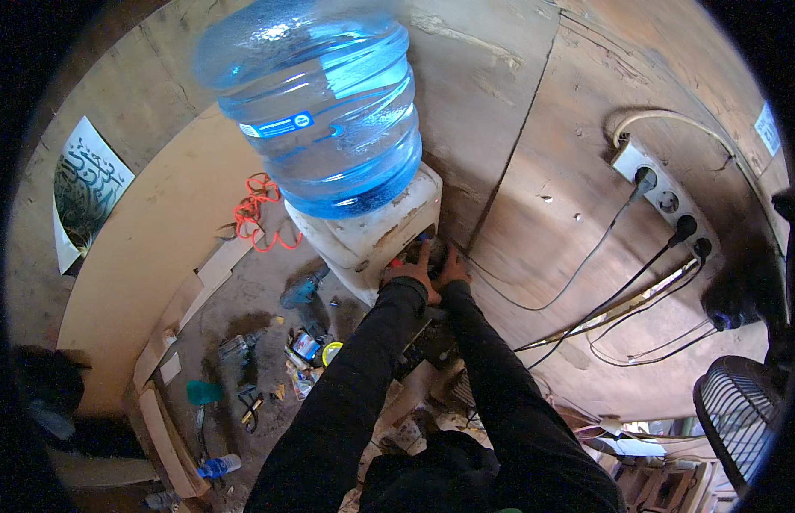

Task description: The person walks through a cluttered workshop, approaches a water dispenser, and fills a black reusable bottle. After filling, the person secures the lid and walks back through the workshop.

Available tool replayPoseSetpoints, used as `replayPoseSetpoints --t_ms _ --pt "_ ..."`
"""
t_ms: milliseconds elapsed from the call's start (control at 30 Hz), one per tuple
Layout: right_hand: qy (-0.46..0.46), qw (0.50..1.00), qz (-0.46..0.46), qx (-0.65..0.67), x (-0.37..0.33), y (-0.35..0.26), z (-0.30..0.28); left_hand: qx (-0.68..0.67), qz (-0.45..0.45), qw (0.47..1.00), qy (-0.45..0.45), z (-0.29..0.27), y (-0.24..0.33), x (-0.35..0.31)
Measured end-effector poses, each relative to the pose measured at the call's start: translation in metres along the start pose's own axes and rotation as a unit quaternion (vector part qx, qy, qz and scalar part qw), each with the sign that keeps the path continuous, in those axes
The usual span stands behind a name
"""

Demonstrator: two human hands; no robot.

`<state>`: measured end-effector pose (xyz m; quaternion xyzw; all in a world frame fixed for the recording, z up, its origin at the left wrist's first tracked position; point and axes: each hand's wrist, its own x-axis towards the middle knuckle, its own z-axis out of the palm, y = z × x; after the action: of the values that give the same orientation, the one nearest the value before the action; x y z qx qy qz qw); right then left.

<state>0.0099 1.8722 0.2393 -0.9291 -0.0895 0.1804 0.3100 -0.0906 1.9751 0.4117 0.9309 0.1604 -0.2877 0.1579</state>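
Nearest, a black fan [739, 412] stands at right; tools and packages lie scattered over the floor [265, 279] at left. Beyond, the white water dispenser [363, 244] carries a blue bottle [329, 137]. The wooden wall [585, 162] limits the right side; cluttered floor adjoins the left. The left hand [412, 270] and right hand [453, 268] contact the dispenser's near face, fingers partly curled; grip closure cannot be determined.

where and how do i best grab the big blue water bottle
Probably around the grooved middle of the big blue water bottle, from its left and right at once: the body is wide and round, the grooves should give purchase, and its lower end rests on the white dispenser.
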Motion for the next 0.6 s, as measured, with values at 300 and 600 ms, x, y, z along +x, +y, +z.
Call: replayPoseSetpoints --t_ms 300,600 --pt "0.022 0.997 -0.001 -0.08 -0.027 -0.017 -0.014 -0.006 -0.011 1.0 0.027 0.012 -0.009 0.008" --pt "0.009 1.0 -0.029 0.004 -0.03 -0.027 -0.034 0.068 0.006 0.992 0.105 0.018 -0.017 0.004"
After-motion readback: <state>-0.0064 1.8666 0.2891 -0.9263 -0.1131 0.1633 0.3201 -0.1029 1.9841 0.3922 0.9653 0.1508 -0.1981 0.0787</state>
